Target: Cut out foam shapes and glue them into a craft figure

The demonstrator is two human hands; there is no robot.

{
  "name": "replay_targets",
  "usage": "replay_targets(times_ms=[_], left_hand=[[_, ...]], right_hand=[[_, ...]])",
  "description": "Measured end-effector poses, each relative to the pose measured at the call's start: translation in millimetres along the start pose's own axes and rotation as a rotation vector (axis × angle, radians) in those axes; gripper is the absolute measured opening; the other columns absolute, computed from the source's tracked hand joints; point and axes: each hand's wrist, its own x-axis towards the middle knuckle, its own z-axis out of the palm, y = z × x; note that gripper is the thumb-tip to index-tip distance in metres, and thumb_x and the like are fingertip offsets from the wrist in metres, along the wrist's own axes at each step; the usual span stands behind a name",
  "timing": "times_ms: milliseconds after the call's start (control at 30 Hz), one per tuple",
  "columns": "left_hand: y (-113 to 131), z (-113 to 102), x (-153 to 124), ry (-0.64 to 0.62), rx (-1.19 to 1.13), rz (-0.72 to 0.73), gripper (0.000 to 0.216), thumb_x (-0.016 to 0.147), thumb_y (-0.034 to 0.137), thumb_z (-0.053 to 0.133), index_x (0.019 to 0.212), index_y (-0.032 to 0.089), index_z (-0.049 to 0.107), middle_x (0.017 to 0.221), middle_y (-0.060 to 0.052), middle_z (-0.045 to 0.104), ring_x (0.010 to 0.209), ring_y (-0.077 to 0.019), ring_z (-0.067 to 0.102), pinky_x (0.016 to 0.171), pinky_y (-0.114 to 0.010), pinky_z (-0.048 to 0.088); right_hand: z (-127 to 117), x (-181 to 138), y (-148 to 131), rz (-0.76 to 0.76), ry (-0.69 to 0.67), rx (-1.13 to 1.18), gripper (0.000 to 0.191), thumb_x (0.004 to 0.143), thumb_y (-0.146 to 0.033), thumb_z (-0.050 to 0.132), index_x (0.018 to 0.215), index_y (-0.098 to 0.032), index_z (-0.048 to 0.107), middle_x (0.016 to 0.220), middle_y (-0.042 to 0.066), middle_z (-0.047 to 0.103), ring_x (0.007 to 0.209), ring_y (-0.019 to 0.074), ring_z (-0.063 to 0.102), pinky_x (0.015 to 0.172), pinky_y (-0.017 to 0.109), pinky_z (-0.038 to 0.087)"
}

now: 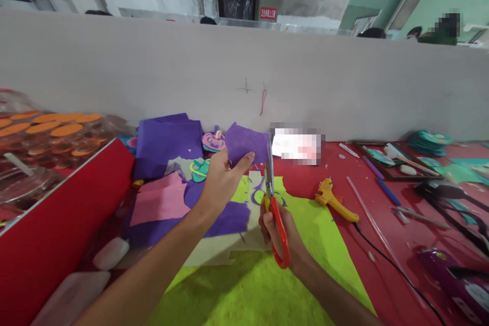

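My left hand [225,175] pinches a small purple felt piece [246,142] between thumb and fingers, raised above the table. In my right hand [277,224] is a pair of scissors [280,237] with red and yellow handles, its blades pointing up along the right edge of the felt. Whether the blades are cutting into it I cannot tell. Under my hands lie a large lime-green felt sheet [313,234], purple felt scraps [229,219] and a pink felt piece [158,201]. Thin purple cut-out rings [257,197] lie just behind the scissors.
A yellow glue gun [332,201] with a black cord lies on the right, near a clear stick [369,216] and a dark-framed tray [395,160]. Purple felt sheets [168,145] lean against the grey partition [171,71]. A red board [72,244] borders the left, with orange-topped containers [46,127] beyond.
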Motion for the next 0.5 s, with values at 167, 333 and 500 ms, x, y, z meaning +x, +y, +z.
replay_targets(times_ms=[167, 333, 500], left_hand=[[1.5, 0.0, 0.2, -0.008, 0.003, 0.002, 0.025, 0.081, 0.039, 0.074, 0.078, 0.016, 0.064, 0.076, 0.000, 0.063, 0.069, -0.0125, 0.055, 0.068, -0.025, 0.047], [3.1, 1.4, 0.5, 0.001, -0.006, -0.005, 0.026, 0.080, 0.038, 0.075, 0.076, 0.016, 0.062, 0.074, 0.001, 0.061, 0.067, -0.0113, 0.052, 0.066, -0.024, 0.045], [0.3, 0.8, 0.1, 0.014, -0.012, -0.017, 0.027, 0.080, 0.039, 0.076, 0.075, 0.015, 0.063, 0.072, 0.002, 0.060, 0.067, -0.0112, 0.052, 0.065, -0.024, 0.045]], right_hand=[[1.8, 0.0, -0.6, 0.039, 0.030, 0.032, 0.059, 0.079, -0.082, 0.058, 0.075, -0.025, 0.045, 0.053, -0.008, 0.037, 0.041, 0.0092, 0.036, 0.035, 0.021, 0.033], [1.9, 0.0, -1.4, 0.106, 0.041, 0.037, 0.058, 0.076, -0.079, 0.063, 0.073, -0.024, 0.043, 0.051, -0.009, 0.040, 0.039, 0.0081, 0.038, 0.034, 0.019, 0.033], [0.6, 0.6, 0.8, 0.127, 0.022, 0.040, 0.060, 0.075, -0.080, 0.064, 0.075, -0.024, 0.044, 0.054, -0.009, 0.040, 0.040, 0.0072, 0.038, 0.034, 0.018, 0.032]])
